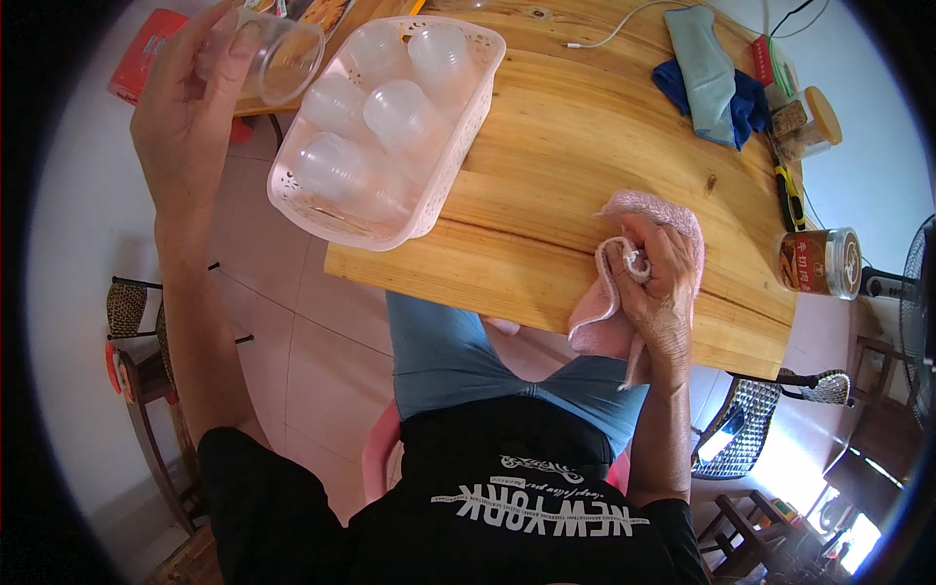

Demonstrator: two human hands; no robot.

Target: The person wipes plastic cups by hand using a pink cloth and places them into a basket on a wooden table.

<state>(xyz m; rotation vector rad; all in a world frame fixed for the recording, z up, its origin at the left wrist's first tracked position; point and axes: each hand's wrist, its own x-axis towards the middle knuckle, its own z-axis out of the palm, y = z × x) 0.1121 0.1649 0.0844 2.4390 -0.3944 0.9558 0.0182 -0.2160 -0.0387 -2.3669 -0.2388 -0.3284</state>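
At the upper left, my left hand point(194, 95) grips a clear plastic cup point(289, 62), its mouth tilted towards the right. Beside it on the table stands a pink plastic basket point(479, 110) with several translucent cups point(398, 110) turned bottom up inside. My right hand point(654, 274) is closed on a bunched pink towel point(599, 314) near the table's front edge. Part of the towel hangs past that edge, over my lap.
Across the wooden table point(563, 146), folded pale-green and dark-blue cloths point(702, 80) lie at the back right. A lidded food jar point(819, 263), a yellow-black utility knife point(790, 197) and another jar point(804, 124) line the right side. A white cable point(614, 40) crosses the back.
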